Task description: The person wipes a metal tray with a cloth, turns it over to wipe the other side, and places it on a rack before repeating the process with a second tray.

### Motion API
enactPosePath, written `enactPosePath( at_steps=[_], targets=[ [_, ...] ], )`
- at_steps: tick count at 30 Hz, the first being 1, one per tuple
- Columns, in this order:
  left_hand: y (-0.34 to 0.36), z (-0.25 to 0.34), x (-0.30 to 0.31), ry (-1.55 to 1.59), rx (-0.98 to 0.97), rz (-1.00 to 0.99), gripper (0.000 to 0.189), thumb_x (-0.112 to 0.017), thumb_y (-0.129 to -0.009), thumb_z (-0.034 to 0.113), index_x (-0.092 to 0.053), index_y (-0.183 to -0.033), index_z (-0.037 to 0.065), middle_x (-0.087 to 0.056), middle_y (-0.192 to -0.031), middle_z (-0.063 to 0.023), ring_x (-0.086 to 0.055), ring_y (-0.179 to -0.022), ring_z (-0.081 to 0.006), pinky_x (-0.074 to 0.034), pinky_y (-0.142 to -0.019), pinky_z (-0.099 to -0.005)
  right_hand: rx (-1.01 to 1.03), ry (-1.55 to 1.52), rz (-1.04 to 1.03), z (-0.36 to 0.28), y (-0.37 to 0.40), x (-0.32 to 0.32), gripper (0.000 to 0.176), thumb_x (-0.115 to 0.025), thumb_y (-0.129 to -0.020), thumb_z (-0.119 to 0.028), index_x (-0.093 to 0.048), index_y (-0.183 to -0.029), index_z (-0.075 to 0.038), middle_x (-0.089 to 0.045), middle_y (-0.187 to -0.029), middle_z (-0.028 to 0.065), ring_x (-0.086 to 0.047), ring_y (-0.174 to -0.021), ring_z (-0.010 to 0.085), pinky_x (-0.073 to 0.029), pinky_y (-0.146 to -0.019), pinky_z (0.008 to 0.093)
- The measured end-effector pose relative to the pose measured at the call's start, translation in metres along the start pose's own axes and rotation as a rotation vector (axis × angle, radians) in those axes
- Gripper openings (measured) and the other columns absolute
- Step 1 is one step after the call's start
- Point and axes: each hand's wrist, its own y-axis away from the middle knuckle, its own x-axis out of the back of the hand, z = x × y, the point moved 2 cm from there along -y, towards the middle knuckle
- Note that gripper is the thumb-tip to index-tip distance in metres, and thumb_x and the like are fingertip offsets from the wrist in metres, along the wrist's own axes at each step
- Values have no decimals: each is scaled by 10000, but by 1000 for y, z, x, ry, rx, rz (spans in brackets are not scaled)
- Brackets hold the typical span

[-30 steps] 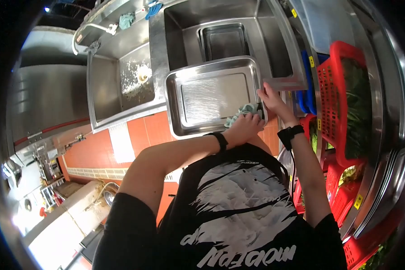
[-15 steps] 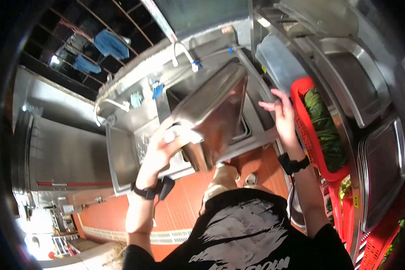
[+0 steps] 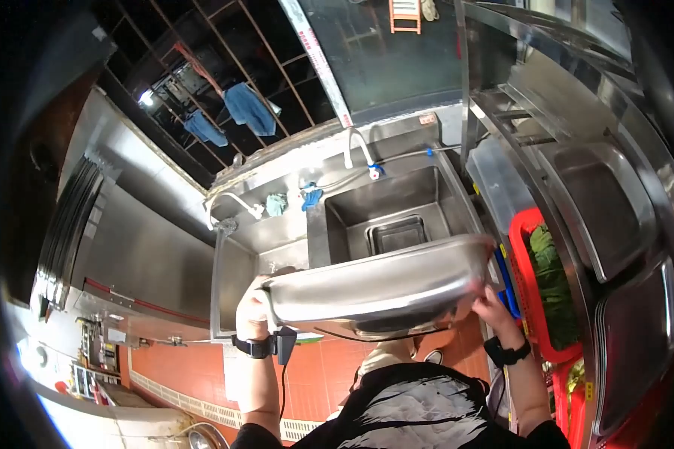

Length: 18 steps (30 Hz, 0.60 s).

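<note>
A deep rectangular stainless steel pan (image 3: 374, 288) hangs in front of my body, over the front edge of the sink. My left hand (image 3: 253, 308) is closed on its left end, with the fingers partly hidden behind the rim. At the opposite end, my right hand (image 3: 493, 308) grips the pan near its lower right corner. Just beyond the pan is the double steel sink (image 3: 316, 236). A smaller rectangular metal tray (image 3: 397, 235) lies at the bottom of the right basin.
Two white taps (image 3: 359, 150) rise behind the sink, near a blue cloth (image 3: 311, 196) and a green cloth (image 3: 276, 204). On the right, a red basket (image 3: 528, 284) holds leafy greens (image 3: 548, 288). Beside it, a metal rack (image 3: 588, 322) carries steel trays (image 3: 636, 344).
The pan has gone from steeply tilted to roughly level across my front, and nearer to me. My right hand, earlier spread and apart from it, now grips its right end.
</note>
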Motion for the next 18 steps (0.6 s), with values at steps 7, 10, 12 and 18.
enactPosePath(
  at_steps=[7,10,12,18],
  targets=[
    [-34,-17,-2,247,253,-97,452,-701,-707,32,-527,-1123,-7,-612,-947,-58,-602,-716,-114,-493,-610,-227,202,29,-130,-87,10,-18,320,-647,-833,-293,-567,-908,7,-551,-709,33,-510,-650,110,-415,-601,266],
    [-42,-12,-21,1,56,-81,541,-694,-738,70,-462,-1227,65,-559,-1064,-9,-520,-987,-121,-419,-843,-265,237,68,111,-96,13,-20,357,-643,-840,-345,-602,-800,8,-542,-634,-4,-501,-606,76,-404,-561,235],
    [-50,5,-44,-69,56,20,566,-642,-760,61,-415,-1278,101,-520,-1122,-28,-481,-1044,-133,-399,-885,-277,260,91,123,-99,11,-26,361,-647,-835,-349,-609,-804,9,-556,-644,2,-507,-613,74,-408,-565,235],
    [-47,29,-60,-361,-86,234,420,-564,-858,254,-387,-1212,113,-474,-1113,-68,-442,-1049,-172,-336,-932,-310,281,282,96,-97,6,-42,370,-695,-789,-357,-622,-761,5,-619,-682,50,-539,-625,86,-425,-575,253]
  ],
)
